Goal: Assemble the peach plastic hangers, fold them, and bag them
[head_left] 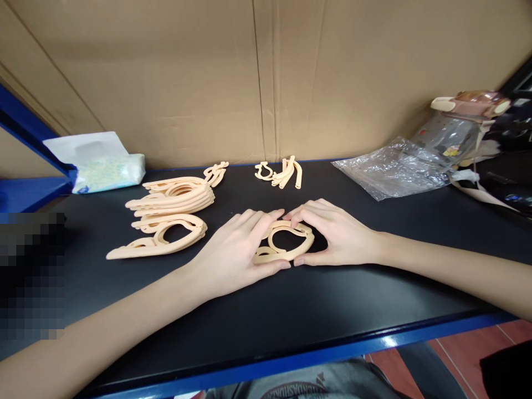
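Observation:
A beige plastic folding hanger (306, 244) lies folded on the black tabletop, its curved parts framing a rounded gap. My left hand (235, 252) closes over its left end, fingers along the far side and thumb along the near edge, hiding that end. From the other side my right hand (338, 233) grips the hanger, with fingertips on the upper edge and thumb at the lower right. To the left, more folded hangers of the same kind lie in a back stack (187, 202) and a front stack (187, 241).
Small hook-shaped pieces (214, 175) lie behind the stacks. Farther right are another hook piece (257, 173) and several curved arms (297, 174). A tissue pack (110, 172) stands at back left; a clear plastic bag (382, 172) and bottle (444, 136) are at right. Cardboard (187, 83) backs the table.

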`<state>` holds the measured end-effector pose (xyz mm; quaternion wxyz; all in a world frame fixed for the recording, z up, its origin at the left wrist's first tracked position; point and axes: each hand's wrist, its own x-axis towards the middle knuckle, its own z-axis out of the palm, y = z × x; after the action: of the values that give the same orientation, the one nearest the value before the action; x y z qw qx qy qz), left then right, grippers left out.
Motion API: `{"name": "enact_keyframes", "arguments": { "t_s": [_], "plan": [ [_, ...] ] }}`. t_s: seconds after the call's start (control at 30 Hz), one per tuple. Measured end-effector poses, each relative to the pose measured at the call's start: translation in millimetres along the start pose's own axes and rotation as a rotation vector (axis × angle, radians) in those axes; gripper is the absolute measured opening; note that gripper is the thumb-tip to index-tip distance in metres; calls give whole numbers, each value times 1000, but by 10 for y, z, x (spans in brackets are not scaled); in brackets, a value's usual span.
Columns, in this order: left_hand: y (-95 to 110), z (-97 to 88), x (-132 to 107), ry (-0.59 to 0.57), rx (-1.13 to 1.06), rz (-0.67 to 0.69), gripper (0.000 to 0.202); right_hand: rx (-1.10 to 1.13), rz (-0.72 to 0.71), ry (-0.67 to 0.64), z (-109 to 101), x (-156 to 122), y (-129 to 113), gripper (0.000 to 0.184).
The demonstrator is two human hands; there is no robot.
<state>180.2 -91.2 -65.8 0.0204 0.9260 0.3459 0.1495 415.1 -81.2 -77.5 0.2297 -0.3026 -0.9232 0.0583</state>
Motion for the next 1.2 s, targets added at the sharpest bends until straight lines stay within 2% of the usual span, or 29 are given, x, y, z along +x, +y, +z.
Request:
{"name": "enact_keyframes", "arguments": {
  "t_s": [0.2,0.27,0.33,0.47,0.6,0.83,0.93,1.07,1.2],
  "plan": [
    [11,4,1,25,8,20,64,31,74,-15,-14,4,-28,37],
    [22,-20,-2,59,-7,58,63,48,128,-17,-19,10,-30,36],
    [45,-54,-14,68,-40,135,53,72,185,-10,-23,21,-20,35],
    [114,-91,-68,-2,-104,315,31,163,275,32,-30,50,25,33],
    [127,-82,-156,-91,-119,366,27,204,315,62,-67,88,47,36],
    [-6,-224,-543,-170,-13,225,37,176,257,128,-134,374,-87,36],
    [-32,-257,-671,-155,-28,178,36,205,187,155,-39,632,-195,35],
    [-49,-250,-686,-120,-102,141,30,202,96,152,163,997,-385,34],
    [-48,-266,-673,-48,-152,209,27,194,23,132,311,1253,-571,32]
  ]
}}
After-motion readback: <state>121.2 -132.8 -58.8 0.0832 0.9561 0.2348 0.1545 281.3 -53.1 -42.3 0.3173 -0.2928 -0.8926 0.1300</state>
